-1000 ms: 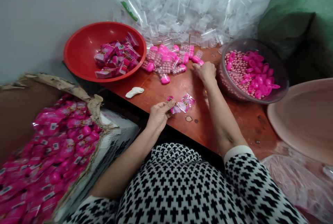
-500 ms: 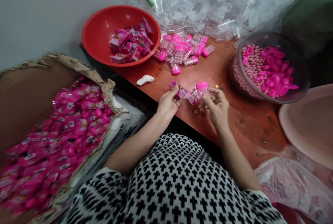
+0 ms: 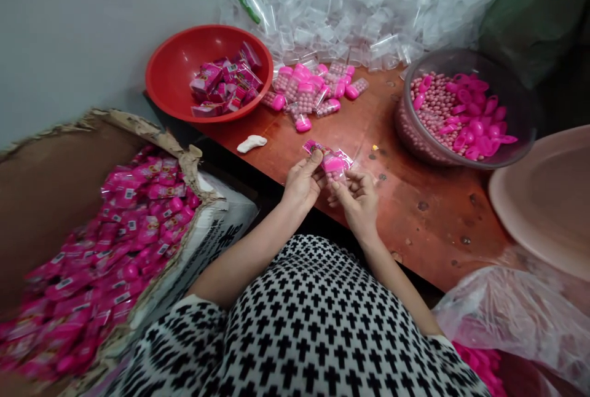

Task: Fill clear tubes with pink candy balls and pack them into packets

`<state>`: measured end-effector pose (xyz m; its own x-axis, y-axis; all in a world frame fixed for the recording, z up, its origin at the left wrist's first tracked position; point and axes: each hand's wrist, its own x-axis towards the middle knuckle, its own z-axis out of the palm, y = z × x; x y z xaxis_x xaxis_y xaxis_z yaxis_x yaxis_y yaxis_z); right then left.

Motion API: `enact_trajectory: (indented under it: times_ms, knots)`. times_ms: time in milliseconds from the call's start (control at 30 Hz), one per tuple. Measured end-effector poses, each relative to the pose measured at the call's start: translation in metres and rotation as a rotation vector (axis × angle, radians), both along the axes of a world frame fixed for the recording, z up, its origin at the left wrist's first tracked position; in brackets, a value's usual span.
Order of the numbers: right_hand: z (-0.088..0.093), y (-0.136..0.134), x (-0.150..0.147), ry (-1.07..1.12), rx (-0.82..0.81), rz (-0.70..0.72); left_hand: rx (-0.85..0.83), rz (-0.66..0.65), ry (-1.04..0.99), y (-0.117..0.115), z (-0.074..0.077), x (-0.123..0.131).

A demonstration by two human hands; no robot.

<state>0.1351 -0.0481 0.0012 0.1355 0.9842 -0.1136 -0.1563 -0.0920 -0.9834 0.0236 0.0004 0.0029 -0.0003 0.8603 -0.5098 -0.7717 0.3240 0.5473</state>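
Note:
In front of my body, my left hand (image 3: 300, 187) pinches a small printed pink wrapper (image 3: 314, 148) between thumb and fingers. My right hand (image 3: 361, 205) grips a small clear tube with a pink cap (image 3: 334, 165), and pink balls show through its wall. The capped tube lies against the wrapper, close to my left fingers; whether it is inside the wrapper I cannot tell. Beyond my hands, a pile of similar pink-capped tubes (image 3: 306, 97) filled with pink balls lies on the reddish-brown table (image 3: 405, 225).
A red bowl (image 3: 161, 77) holds pink packets. On the left, a torn carton (image 3: 221, 216) is full of pink packets. A dark translucent bowl (image 3: 410, 133) contains pink balls and pink spoon-like pieces. Clear empty tubes (image 3: 341, 16) are heaped behind. A white scrap (image 3: 251, 143) lies near the edge.
My right hand has moved left, bringing the capped tube from beside the wrapper up against it. My left hand keeps its hold on the wrapper. The view has shifted slightly.

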Motion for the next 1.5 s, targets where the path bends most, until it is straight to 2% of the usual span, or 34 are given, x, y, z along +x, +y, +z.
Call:
enact_trajectory:
  times_ms: [167, 367, 633, 867, 1067, 1167, 1333, 1500]
  knots:
    - [-0.005, 0.003, -0.001, 0.034, 0.013, -0.015, 0.073, -0.069, 0.040, 0.001, 0.008, 0.000]
    - [-0.012, 0.004, -0.002, -0.006, 0.085, -0.034, 0.022, -0.177, 0.047, 0.003, 0.010, -0.001]
    - [-0.012, 0.012, -0.002, 0.215, -0.033, 0.040, 0.151, -0.297, 0.146, 0.012, 0.007, -0.012]
    - [-0.018, 0.012, -0.005, 0.079, 0.069, 0.024, 0.108, -0.248, 0.216, 0.016, 0.010, -0.011]
    - [-0.015, 0.018, -0.002, 0.240, -0.022, 0.103, 0.155, -0.330, 0.231, 0.021, 0.013, -0.014]
    - [-0.016, 0.019, -0.002, 0.260, -0.003, 0.083, 0.153, -0.359, 0.257, 0.022, 0.015, -0.015]
    - [-0.018, 0.015, -0.004, 0.158, 0.079, -0.029, 0.124, -0.306, 0.250, 0.018, 0.016, -0.008]
    - [-0.016, 0.017, 0.000, 0.242, 0.032, 0.044, 0.106, -0.291, 0.216, 0.010, 0.016, -0.004]
